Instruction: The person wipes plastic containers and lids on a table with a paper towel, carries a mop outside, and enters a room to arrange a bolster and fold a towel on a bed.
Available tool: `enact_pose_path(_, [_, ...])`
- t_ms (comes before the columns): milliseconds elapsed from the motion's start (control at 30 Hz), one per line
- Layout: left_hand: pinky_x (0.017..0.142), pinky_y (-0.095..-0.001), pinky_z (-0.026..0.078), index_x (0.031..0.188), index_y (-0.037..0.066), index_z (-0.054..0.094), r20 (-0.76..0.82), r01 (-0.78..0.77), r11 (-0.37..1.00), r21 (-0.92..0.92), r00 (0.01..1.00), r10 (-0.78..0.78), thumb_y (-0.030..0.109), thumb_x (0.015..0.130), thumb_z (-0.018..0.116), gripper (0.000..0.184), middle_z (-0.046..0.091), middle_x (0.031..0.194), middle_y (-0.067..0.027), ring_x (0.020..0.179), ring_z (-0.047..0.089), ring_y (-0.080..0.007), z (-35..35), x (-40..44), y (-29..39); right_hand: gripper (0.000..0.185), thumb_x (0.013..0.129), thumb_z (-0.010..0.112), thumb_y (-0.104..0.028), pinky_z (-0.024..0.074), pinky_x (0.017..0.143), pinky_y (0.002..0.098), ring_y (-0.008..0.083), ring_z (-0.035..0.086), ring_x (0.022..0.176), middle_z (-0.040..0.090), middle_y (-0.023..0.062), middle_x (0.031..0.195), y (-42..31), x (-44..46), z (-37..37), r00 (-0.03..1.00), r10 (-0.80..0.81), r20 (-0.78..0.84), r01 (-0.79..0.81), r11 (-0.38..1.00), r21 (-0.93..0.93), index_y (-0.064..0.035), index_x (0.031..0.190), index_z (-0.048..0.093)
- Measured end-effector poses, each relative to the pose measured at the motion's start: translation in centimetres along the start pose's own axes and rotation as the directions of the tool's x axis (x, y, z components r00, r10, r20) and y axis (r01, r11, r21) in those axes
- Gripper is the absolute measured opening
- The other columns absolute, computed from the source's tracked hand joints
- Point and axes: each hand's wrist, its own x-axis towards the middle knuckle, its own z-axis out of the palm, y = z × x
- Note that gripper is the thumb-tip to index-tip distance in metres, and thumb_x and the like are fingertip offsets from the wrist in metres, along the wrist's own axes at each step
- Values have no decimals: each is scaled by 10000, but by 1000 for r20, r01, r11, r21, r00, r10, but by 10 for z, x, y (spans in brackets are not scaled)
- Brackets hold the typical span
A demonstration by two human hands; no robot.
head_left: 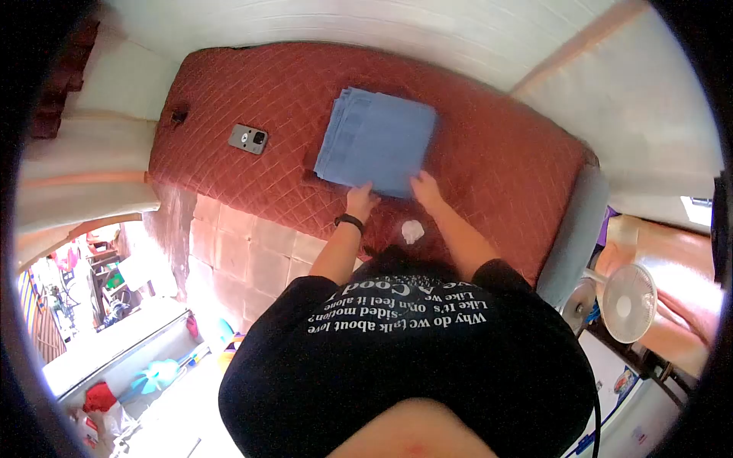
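Note:
A folded blue cloth (382, 141) lies in a neat stack of layers on the dark red quilted bed cover (489, 153). My left hand (361, 200), with a black band on the wrist, grips the near edge of the cloth. At its near right corner, my right hand (425, 188) has its fingers closed on the edge. What the fingertips do under the fabric is hidden. Between my forearms, close to my body, sits a small crumpled white item (412, 231) whose kind I cannot make out.
A grey phone (248, 139) lies on the bed to the left. One grey bolster-like edge (574, 229) borders the bed on the right, with a white fan (629, 303) beyond it. Pale walls rise behind the bed. Lower left are a blue fan (155, 376) and clutter.

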Motion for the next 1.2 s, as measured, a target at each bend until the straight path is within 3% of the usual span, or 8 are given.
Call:
enact_pose_path(133, [562,-338,420,1007,9,409,-89,137,944,301,989,-115,239,740,542,377,475,930,-107,723,517,-214,6,-16,11,278,741,453,-201,404,465,315,161,501,576,541,67,723,4,-5,-19,949,274,157,-261,961,-97,-15,941,509])
enact_pose_path(333, [438,-305,391,824,-23,494,-110,-64,673,737,971,212,303,665,586,375,532,685,-116,554,509,-183,-80,47,1,318,750,467,-248,411,548,308,187,524,633,554,104,757,71,11,-21,909,47,-414,-245,864,-440,36,881,526])
enact_pose_path(433, [612,-390,405,905,22,429,-514,25,921,389,836,194,331,668,584,419,450,937,-127,862,459,-224,-63,16,41,347,753,464,-283,404,618,319,206,529,726,557,140,832,82,26,-31,935,318,-156,-345,918,-197,40,861,535])
enact_pose_path(533, [843,-446,300,1155,32,322,-235,67,992,-102,968,-90,369,679,584,639,285,1207,-144,1121,254,-275,-55,-5,76,424,761,451,-343,392,678,347,242,507,817,549,168,870,50,27,-25,905,417,-79,-421,906,-36,38,933,520])
enact_pose_path(600, [885,-443,259,1217,51,246,-22,21,975,223,1000,-16,363,678,598,716,206,1265,-128,1159,192,-287,-72,12,69,477,762,446,-372,389,701,364,257,497,850,532,178,916,44,31,-14,900,425,-95,-435,888,-147,34,1007,492])
enact_pose_path(833, [828,-461,315,1135,-9,343,-192,54,994,95,981,-35,152,656,640,586,345,1180,-128,1047,351,-292,-31,16,67,519,787,421,-346,299,888,353,318,358,1083,383,202,1163,-1,18,-28,914,407,12,-397,898,-188,35,1137,374])
enact_pose_path(967, [814,-539,287,1156,49,334,-324,25,981,192,945,40,146,680,610,559,347,1183,-118,1089,312,-302,4,5,59,492,785,430,-331,298,889,341,297,367,1081,394,193,1155,13,14,-43,942,246,-228,-308,903,-298,24,1124,395])
enact_pose_path(1200, [787,-558,295,1151,86,353,-21,184,971,151,983,-183,121,688,589,521,382,1156,-81,1084,322,-306,50,-3,31,475,796,429,-317,289,898,335,294,371,1077,398,182,1157,-3,-6,-109,915,237,-327,-337,894,-294,22,1127,393])
